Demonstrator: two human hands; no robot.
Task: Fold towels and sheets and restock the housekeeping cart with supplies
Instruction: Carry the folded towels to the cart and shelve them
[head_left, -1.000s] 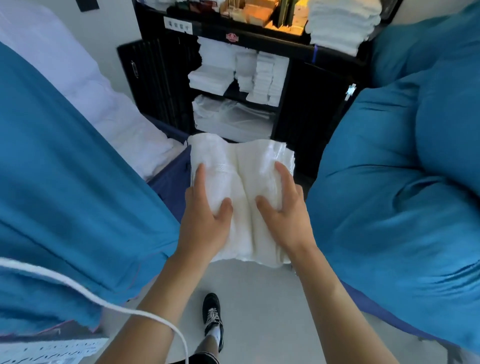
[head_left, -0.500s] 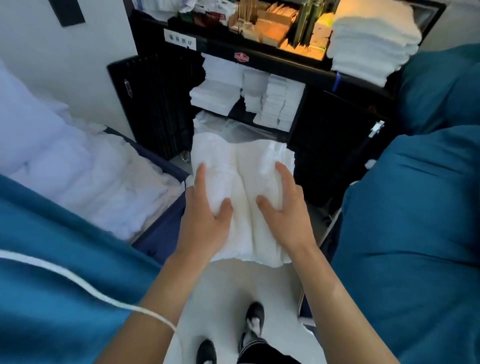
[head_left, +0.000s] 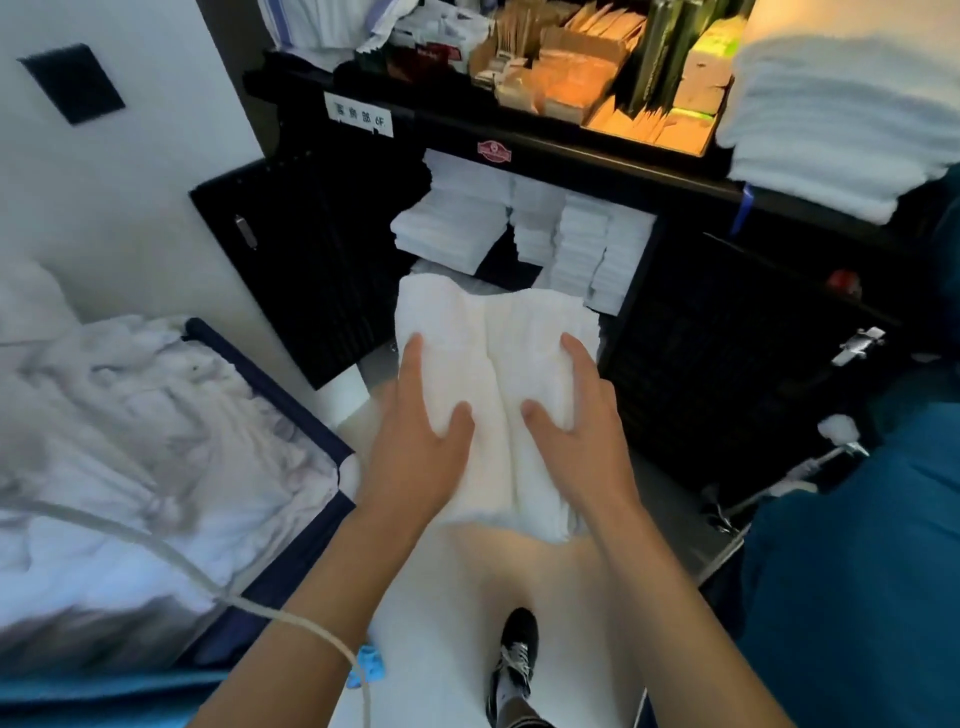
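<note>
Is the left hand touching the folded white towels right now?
Touching. The head view shows the left hand gripping the folded towels, thumb pressed on top, fingers wrapped along the left edge.

On the top rail of the black cart (head_left: 571, 150) a white label (head_left: 358, 120) carries some Chinese characters and "6F". The red badge (head_left: 494, 151) beside it is not readable.

Both hands (head_left: 498, 415) full with folded towel stack (head_left: 493, 374), facing black cart (head_left: 571, 156). Middle shelf ahead crowded: white linen stacks (head_left: 524, 228) left to right, dark gap between two of them. Linen bin (head_left: 270, 374) hems left, blue bag (head_left: 857, 571) right; bare floor (head_left: 441, 597) below
</note>
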